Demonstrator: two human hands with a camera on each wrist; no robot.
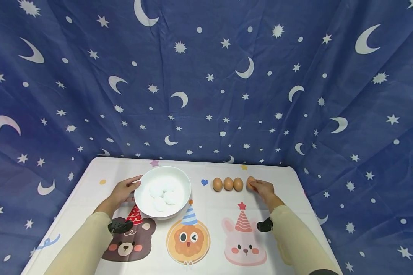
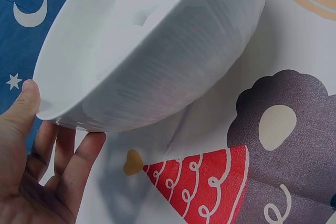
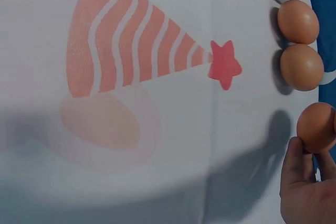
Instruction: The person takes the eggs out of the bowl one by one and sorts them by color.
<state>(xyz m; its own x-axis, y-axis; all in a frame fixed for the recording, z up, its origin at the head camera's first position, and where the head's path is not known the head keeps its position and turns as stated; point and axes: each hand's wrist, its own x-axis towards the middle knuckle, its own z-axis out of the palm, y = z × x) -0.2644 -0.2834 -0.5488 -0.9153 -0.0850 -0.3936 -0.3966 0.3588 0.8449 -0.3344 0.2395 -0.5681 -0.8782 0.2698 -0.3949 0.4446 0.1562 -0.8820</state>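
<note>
- Your right hand [image 1: 263, 188] pinches the rightmost brown egg [image 1: 250, 182], end of a row of four; the other three brown eggs [image 1: 228, 184] sit just left of it on the table [image 1: 213, 236].
- Your left hand [image 1: 123, 191] steadies the white bowl [image 1: 148, 179], thumb on the rim, fingers straight under its side.
- Step looks like picking the egg up; it seems barely off the cloth, if at all.
- Next move likely calls for a gentle lift, clear of the neighbouring eggs, and a soft carry: shell is smooth, rounded, brittle.
- Bowl is glossy, hard, round, with white eggs [image 1: 163, 194] inside, so contact there could crack shells.
- Printed tablecloth is flat and matte; eggs may roll.
</note>
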